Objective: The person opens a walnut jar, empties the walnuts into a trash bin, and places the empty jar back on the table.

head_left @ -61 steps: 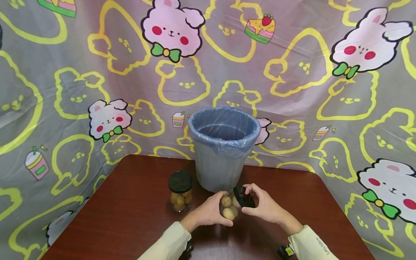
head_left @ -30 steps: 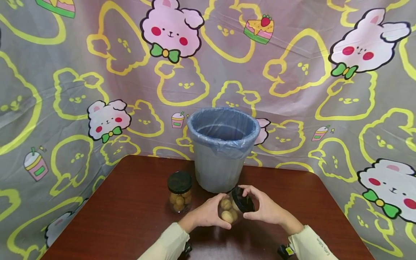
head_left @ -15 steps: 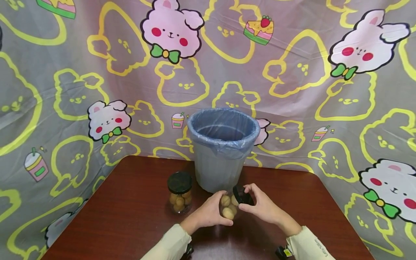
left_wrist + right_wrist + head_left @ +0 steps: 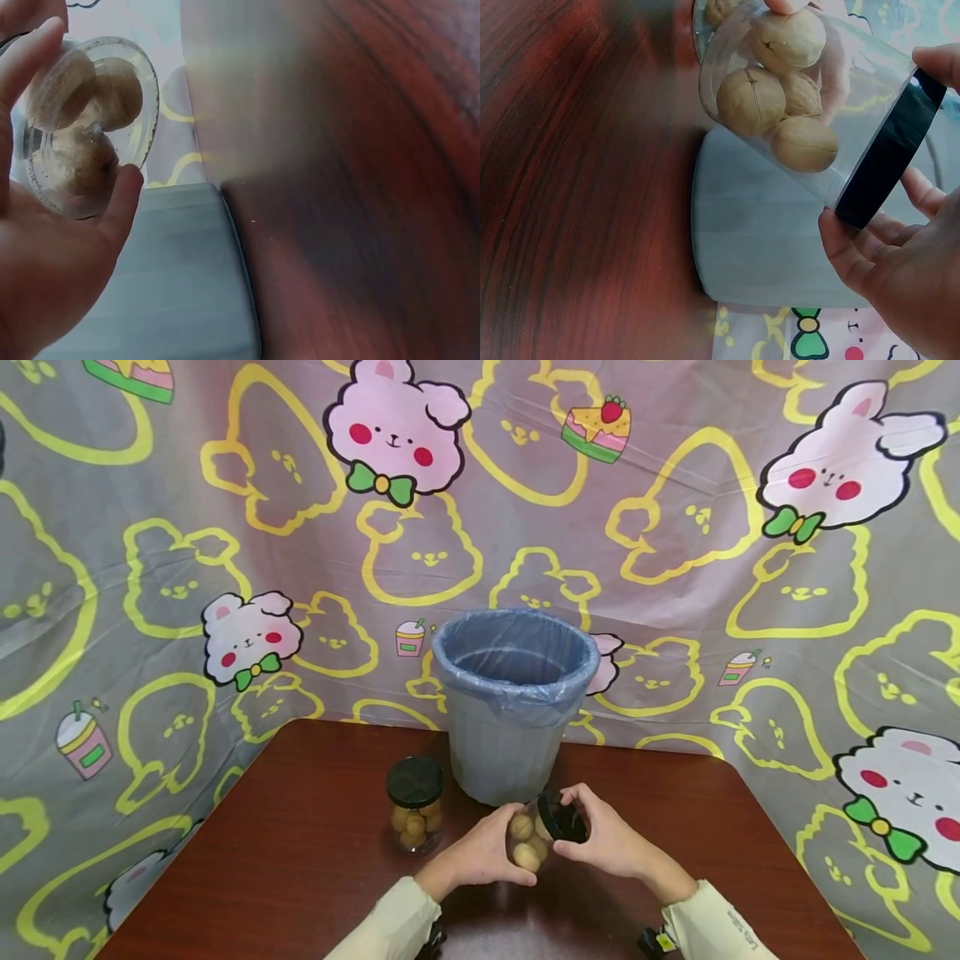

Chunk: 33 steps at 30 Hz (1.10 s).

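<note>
A: Surroundings on the bench (image 4: 315,835)?

B: Near the middle of the far edge, grey bin (image 4: 506,756), blue liner (image 4: 551,702) folded over its rim. Nearer, toward the left edge, upright jar (image 4: 415,802) of brown nuts, capped. Beyond the far edge, cartoon-printed cloth (image 4: 675,410).

A: Obstructions?

B: Bin just beyond the held jar (image 4: 534,837), between it and the far edge. Upright jar near left grip (image 4: 480,850), on the left-edge side.

A: Position of held jar?

B: Between left grip and right grip (image 4: 611,839), about midway between side edges. Tilted, base toward left edge, black lid (image 4: 564,820) toward right edge, walnuts (image 4: 751,103) inside. Contact with bench: cannot tell.

A: Grip state?

B: Left: spread wide, curved round the base end. Right: thumb and fingers pinching across the lid.
</note>
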Tool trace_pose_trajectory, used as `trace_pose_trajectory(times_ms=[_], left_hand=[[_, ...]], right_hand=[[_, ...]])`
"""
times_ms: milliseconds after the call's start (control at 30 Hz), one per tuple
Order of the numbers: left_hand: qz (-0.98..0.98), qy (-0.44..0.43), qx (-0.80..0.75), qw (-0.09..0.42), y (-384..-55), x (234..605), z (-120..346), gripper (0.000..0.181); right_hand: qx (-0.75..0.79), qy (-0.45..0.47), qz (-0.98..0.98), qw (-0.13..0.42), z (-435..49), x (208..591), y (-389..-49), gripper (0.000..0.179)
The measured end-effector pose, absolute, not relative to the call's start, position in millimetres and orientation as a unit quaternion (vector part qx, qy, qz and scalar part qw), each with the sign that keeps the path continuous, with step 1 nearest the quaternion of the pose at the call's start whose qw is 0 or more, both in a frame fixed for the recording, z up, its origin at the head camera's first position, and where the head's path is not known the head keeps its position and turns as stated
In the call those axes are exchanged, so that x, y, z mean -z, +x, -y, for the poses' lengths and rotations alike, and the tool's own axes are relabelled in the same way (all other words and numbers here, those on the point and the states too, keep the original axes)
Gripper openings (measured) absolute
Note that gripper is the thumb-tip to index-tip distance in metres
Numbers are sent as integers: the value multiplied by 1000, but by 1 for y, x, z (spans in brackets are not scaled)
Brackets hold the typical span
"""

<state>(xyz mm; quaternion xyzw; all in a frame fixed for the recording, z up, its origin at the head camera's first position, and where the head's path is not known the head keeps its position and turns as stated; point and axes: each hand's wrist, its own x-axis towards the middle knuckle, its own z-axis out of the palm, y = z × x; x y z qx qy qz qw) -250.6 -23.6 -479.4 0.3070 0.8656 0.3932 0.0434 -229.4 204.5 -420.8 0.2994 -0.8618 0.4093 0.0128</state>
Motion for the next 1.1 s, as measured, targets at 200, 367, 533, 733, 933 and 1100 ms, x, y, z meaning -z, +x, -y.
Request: trace_pose_trajectory(times_ms=[200,367,533,733,933,1100], left_hand=[[-855,315,-405,69,-253,477,25,96],[-861,318,-392,65,-252,478,25,91],[-852,334,-398,61,-253,481,26,86],[-845,337,-410,68,-251,480,28,86],[-862,321,-388,47,-250,481,26,89],[-876,303,-376,24,-248,483,22,90]], right_hand=[[-404,323,855,33,-209,434,-238,50],[-412,344,843,34,-212,435,-238,51],[-413,352,839,30,-216,437,-239,53],[-422,373,826,27,-219,438,-241,54],[-419,359,834,13,-219,439,-240,53],[-426,325,844,14,-215,439,-239,46]])
